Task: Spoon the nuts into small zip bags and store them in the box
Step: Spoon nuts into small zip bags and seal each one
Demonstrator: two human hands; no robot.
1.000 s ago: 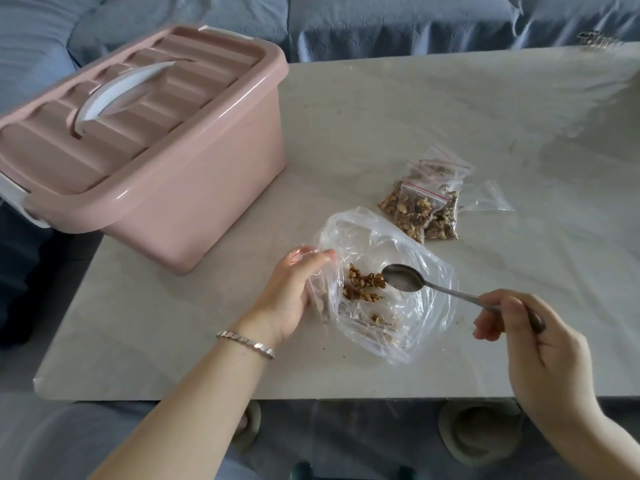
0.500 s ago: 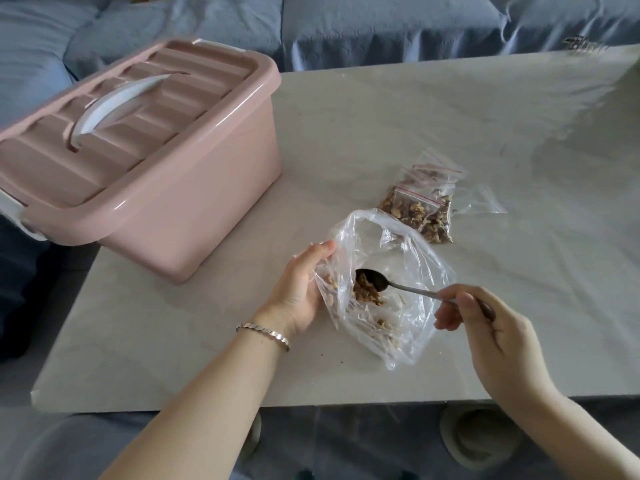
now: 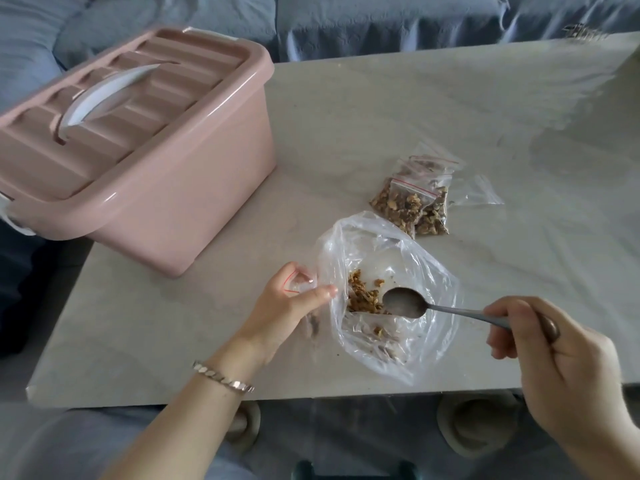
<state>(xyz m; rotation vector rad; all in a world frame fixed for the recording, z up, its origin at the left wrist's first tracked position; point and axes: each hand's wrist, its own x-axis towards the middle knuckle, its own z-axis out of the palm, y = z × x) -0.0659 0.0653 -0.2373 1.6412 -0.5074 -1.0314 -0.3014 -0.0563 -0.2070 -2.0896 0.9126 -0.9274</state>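
Observation:
A large clear plastic bag [image 3: 429, 271] lies open near the table's front edge, with a small heap of walnut pieces [image 3: 363, 296] inside. My left hand [image 3: 280, 306] pinches a small clear zip bag [image 3: 298, 282] with a red line, thumb against the large bag's rim. My right hand [image 3: 554, 355] grips the handle of a metal spoon [image 3: 405, 302]. Its bowl sits inside the large bag just right of the nuts and looks empty. Two filled zip bags [image 3: 408, 202] lie behind the large bag. The pink box [image 3: 166, 174] stands at the left with its lid on.
An empty zip bag [image 3: 478, 192] lies right of the filled ones. The marble-patterned table [image 3: 381, 109] stretches back to a blue sofa [image 3: 346, 19]. The box's white handle [image 3: 104, 95] lies flat on the lid. Two round stools [image 3: 478, 424] show below the table's front edge.
The spoon dipped into the nuts half a second ago and now sits drawn back to their right, bowl up. My left hand has stayed at the bag's rim.

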